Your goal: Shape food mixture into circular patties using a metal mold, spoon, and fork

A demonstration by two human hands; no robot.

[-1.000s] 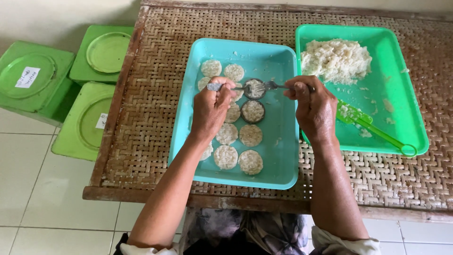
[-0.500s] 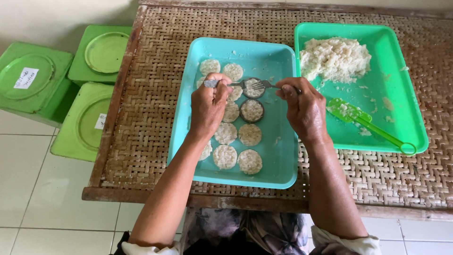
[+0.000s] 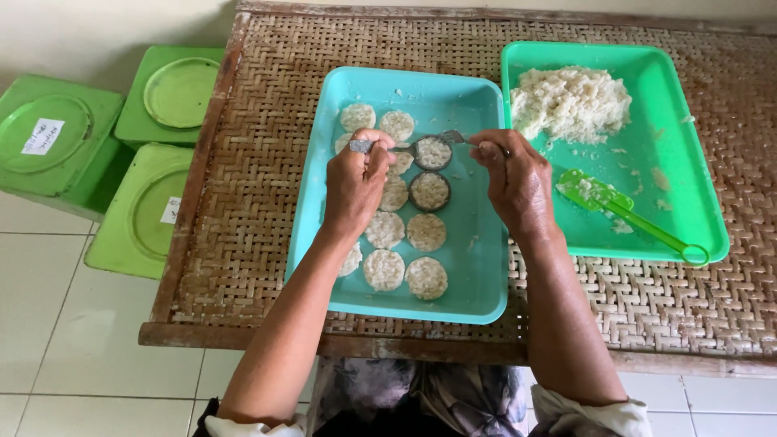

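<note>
My left hand [image 3: 356, 182] grips the metal handle of a small round mould [image 3: 432, 152] filled with white rice, held over the teal tray [image 3: 477, 267]. My right hand [image 3: 518, 182] holds a metal utensil [image 3: 453, 137] whose tip rests at the mould's rim. A second filled round mould [image 3: 429, 192] sits on the tray just below. Several flat round rice cakes [image 3: 426, 277] lie in rows on the tray; some are hidden under my left hand.
A green tray [image 3: 696, 186] to the right holds a heap of white rice [image 3: 571, 97] and a green plastic paddle [image 3: 615, 206]. Both trays sit on a woven table [image 3: 251, 162]. Three green lidded bins [image 3: 48, 142] stand on the tiled floor at left.
My right hand has shifted slightly left, towards the mould. My left hand and the mould have stayed nearly in place over the teal tray.
</note>
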